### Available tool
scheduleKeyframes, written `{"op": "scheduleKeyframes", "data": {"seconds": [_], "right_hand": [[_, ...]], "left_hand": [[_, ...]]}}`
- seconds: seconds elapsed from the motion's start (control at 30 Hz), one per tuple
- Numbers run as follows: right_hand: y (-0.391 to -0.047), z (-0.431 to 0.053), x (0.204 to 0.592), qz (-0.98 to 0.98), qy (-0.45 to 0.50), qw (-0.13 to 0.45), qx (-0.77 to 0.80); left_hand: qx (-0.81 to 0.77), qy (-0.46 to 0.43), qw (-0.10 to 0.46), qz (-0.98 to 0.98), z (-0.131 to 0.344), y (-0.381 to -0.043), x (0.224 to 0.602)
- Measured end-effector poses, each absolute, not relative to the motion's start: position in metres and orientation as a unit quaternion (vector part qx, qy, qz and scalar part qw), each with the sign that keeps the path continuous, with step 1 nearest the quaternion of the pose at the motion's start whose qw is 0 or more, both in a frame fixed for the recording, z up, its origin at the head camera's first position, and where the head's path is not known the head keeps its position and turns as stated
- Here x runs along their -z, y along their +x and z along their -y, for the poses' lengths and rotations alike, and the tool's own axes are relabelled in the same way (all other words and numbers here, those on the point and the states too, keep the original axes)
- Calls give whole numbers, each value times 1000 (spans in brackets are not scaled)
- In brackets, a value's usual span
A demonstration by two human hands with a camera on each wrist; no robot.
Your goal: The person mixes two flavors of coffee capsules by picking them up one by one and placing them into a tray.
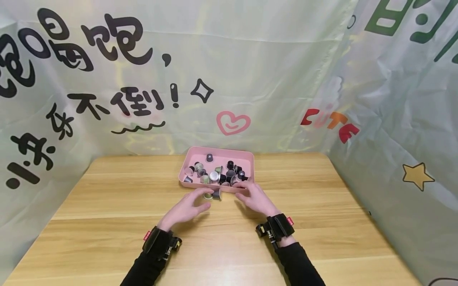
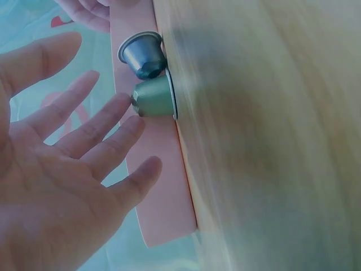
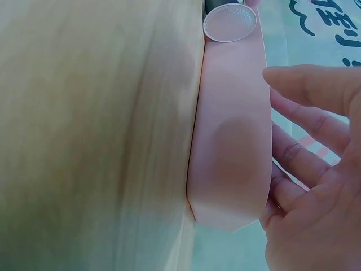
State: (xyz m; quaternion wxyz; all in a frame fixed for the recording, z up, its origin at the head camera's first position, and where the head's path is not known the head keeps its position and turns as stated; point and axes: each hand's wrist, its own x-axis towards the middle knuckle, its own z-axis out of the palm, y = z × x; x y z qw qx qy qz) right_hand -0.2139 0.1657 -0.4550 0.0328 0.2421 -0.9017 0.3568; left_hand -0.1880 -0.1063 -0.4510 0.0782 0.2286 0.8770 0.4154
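Observation:
A pink tray (image 1: pixel 229 150) holds several coffee capsules (image 1: pixel 214 176) in black, grey, green and silver. Two more capsules lie on the table against its front wall: a green capsule (image 2: pixel 153 97) and a grey-blue capsule (image 2: pixel 142 53). Beside this pair is my left hand (image 1: pixel 187 207), fingers spread and gently bent, fingertips right at the green one in the left wrist view. My right hand (image 1: pixel 257 200) reaches over the tray's front right rim. Its thumb stays outside the wall, while the other fingertips are hidden behind it in the right wrist view.
The tray stands on a wooden table (image 1: pixel 304 222) towards its back edge. Printed cloth (image 1: pixel 272 79) hangs behind the table and along its sides. Black camera bands (image 1: pixel 157 242) sit on both wrists.

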Motion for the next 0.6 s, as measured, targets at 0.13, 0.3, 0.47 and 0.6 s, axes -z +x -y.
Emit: {"op": "scheduleKeyframes", "data": {"seconds": [0.13, 0.3, 0.47, 0.6], "right_hand": [[-215, -165, 455, 901, 240, 29, -360], [-215, -165, 456, 901, 240, 34, -360], [-216, -166, 455, 902, 235, 34, -359], [-216, -167, 456, 903, 230, 30, -362]], "left_hand": [[-415, 238, 78, -875, 109, -189, 452], [-416, 241, 89, -873, 111, -190, 452], [-413, 231, 95, -876, 116, -191, 451], [-407, 238, 88, -877, 120, -191, 451]]}}
